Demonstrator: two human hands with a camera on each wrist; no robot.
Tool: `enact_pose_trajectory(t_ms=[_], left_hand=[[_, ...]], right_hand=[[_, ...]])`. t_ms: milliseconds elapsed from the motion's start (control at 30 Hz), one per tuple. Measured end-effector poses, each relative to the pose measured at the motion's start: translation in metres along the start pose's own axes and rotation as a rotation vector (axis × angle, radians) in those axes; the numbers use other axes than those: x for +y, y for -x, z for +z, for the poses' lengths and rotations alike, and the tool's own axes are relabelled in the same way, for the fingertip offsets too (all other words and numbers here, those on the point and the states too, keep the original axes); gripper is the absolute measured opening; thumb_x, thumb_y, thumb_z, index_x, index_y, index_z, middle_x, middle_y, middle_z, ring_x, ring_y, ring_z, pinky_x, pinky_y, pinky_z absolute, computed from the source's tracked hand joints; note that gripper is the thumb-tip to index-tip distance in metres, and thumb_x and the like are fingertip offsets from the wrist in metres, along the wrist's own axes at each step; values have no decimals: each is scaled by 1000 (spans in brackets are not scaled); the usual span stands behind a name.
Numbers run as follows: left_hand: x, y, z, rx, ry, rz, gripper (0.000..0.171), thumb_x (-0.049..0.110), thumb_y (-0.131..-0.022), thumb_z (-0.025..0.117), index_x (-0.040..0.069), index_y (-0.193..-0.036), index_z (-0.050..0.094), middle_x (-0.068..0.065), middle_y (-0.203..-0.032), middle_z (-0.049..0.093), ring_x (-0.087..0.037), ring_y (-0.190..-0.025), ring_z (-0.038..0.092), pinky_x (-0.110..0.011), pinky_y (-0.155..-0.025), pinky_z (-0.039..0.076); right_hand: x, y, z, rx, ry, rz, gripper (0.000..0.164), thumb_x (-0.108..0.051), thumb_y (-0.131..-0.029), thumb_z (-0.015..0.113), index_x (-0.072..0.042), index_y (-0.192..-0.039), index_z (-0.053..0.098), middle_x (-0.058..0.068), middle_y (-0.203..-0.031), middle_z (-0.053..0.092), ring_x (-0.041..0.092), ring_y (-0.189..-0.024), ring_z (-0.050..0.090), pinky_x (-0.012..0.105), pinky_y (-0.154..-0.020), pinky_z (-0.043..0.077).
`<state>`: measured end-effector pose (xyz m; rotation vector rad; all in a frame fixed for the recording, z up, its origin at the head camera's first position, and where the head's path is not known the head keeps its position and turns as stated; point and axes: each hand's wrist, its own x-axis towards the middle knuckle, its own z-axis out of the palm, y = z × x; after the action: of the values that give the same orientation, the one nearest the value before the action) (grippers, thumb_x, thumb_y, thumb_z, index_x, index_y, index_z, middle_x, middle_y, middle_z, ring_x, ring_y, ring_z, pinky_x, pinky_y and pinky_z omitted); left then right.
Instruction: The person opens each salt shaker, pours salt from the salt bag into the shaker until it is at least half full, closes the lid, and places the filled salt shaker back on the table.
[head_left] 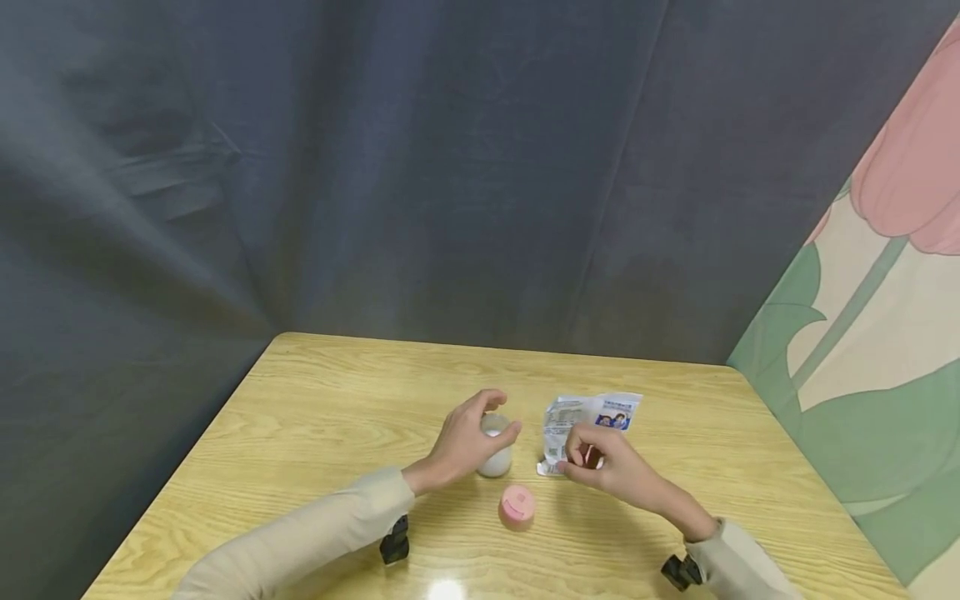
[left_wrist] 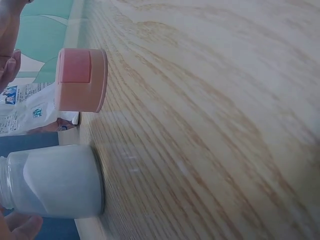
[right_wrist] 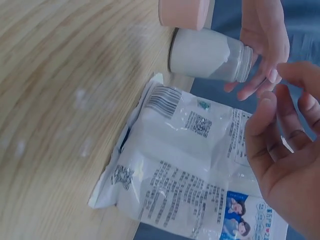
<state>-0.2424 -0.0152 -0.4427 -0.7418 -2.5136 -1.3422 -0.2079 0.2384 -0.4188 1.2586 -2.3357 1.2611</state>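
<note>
A clear glass jar (head_left: 495, 463) of white powder stands upright and uncapped on the table. My left hand (head_left: 465, 442) is around its far left side, thumb and fingers spread near the mouth; firm contact cannot be made out. My right hand (head_left: 611, 468) is in front of a white printed pouch (head_left: 558, 423), its fingers loosely bent with nothing between them. In the right wrist view the pouch (right_wrist: 175, 145) shows a barcode and a picture of two people. A pink lid (head_left: 517, 507) sits on the table nearer to me, between the hands.
All of it is on a wood-grain table (head_left: 360, 392). A dark curtain (head_left: 450, 183) hangs behind the far edge. On the right is a wall with a painted tulip (head_left: 911, 167). Black wrist cameras (head_left: 394, 542) are strapped under both sleeves.
</note>
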Motion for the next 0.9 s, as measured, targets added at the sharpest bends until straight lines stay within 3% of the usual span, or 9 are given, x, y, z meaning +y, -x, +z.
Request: enact_pose_trajectory(t_ms=[200,400,533,900], left_hand=[[-3,0,-1,-19,-16,-18,55,47,-94,65,10,-133,55,-8,-128,62,-23,-117,58,-40,-95,51],[-6,4,-4,-47,3,-43,56,49,-93,65,11,-133,54,-7,-128,61,-24,-114,59,-42,-94,51],[-7,5,-5,-75,10,-47,58,49,-93,65,12,-135,52,-6,-129,60,-24,-116,58,-42,-95,50],[-8,6,-7,-112,-13,-49,56,44,-93,68,10,-133,52,-6,-131,59,-25,-117,58,-42,-93,51]], right_hand=[[9,-2,6,-77,-10,-11,25,-5,-86,77,-22,-87,59,-10,-78,59,5,-65,56,25,-48,51],[7,-4,12,-147,-33,3,12,-12,-90,75,-16,-96,65,-5,-86,64,5,-68,59,26,-52,54],[7,-5,15,-173,-5,15,15,-13,-90,75,-17,-101,67,1,-93,66,5,-70,60,26,-54,55],[5,-9,27,-289,127,53,24,-18,-88,77,-10,-109,69,-3,-109,61,9,-74,59,18,-56,52]])
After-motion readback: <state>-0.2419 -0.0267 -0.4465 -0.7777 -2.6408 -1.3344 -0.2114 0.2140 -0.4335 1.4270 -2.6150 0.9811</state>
